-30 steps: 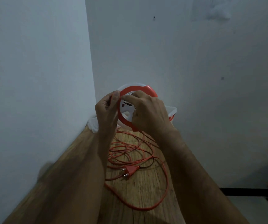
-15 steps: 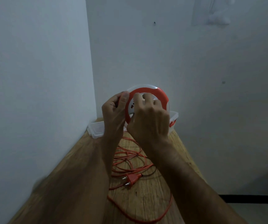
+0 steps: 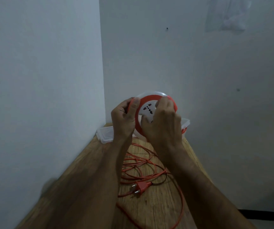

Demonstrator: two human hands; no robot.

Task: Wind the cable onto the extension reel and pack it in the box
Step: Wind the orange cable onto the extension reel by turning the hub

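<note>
Up between left hand [image 3: 123, 119] and right hand [image 3: 163, 124]: reel [image 3: 147, 111]; cable [image 3: 143, 164] below.

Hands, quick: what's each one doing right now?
Left hand: closed, gripping the rim of the round orange-and-white plastic cable reel.
Right hand: closed, fingers curled on the reel's white face.

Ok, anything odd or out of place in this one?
Nothing damaged. Most of the orange cable lies in loose, tangled loops on the wooden table, plug among them, while both hands hold the reel up.
</note>
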